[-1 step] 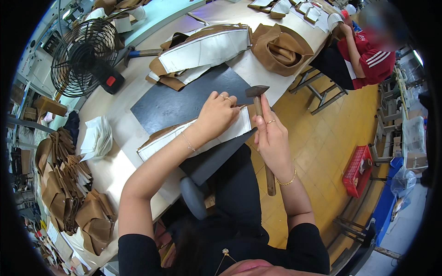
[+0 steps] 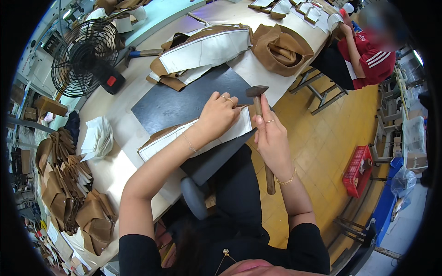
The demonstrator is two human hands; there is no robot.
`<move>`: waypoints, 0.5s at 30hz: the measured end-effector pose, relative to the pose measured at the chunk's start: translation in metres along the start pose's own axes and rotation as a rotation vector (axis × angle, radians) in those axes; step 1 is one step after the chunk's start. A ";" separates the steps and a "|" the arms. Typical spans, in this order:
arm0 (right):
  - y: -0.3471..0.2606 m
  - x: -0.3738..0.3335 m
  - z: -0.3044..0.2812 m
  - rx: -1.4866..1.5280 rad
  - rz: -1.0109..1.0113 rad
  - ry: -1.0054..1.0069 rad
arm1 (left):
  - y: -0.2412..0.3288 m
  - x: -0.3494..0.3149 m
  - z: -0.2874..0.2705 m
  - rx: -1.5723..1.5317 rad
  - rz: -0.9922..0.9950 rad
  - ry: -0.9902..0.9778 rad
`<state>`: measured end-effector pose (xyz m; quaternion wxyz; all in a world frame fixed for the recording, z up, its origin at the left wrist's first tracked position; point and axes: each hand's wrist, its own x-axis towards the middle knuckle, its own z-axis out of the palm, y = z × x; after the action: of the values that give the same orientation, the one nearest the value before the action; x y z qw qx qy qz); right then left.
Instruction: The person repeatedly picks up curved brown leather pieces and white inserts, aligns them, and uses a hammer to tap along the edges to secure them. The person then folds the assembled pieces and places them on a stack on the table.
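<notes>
Hardly anything has moved: right hand (image 2: pixel 273 138) still grips the hammer (image 2: pixel 270 179).

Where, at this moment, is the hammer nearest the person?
The hammer is just right of centre in the head view, held in the right hand, to the right of the left hand.

Floor (image 2: pixel 317 156): yellow tile, pale joint lines, right of centre. Worktable (image 2: pixel 110 105): long, pale top, set diagonally; bright glare at its left, violet glow near its far edge. Bench (image 2: pixel 161 20): aqua-tinted surface, beyond the worktable. Desk fan (image 2: pixel 85 60): black wire cage, red patch on base. Stool (image 2: pixel 329 102): grey metal frame, occupied. Crate (image 2: pixel 357 177): red plastic, slatted. Panel (image 2: pixel 387 202): blue, elongated, right side. Light tube (image 2: pixel 418 58): white, lit, upper right. Far-left surroundings: crowded, indistinct.
</notes>
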<state>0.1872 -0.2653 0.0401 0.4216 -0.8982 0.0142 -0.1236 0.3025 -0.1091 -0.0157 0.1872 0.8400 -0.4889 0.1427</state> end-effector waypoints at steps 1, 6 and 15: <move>0.006 0.001 -0.003 -0.060 0.013 -0.058 | 0.004 0.004 0.001 0.045 0.047 0.033; 0.004 0.001 -0.003 -0.015 0.042 -0.069 | 0.004 0.000 0.006 0.160 0.052 0.014; 0.022 0.010 0.005 -0.101 0.081 -0.216 | -0.013 -0.001 -0.011 -0.228 -0.195 -0.155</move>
<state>0.2002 -0.2775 0.0222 0.3796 -0.9251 0.0114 -0.0082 0.3132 -0.0973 -0.0084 0.2560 0.8652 -0.4311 0.0025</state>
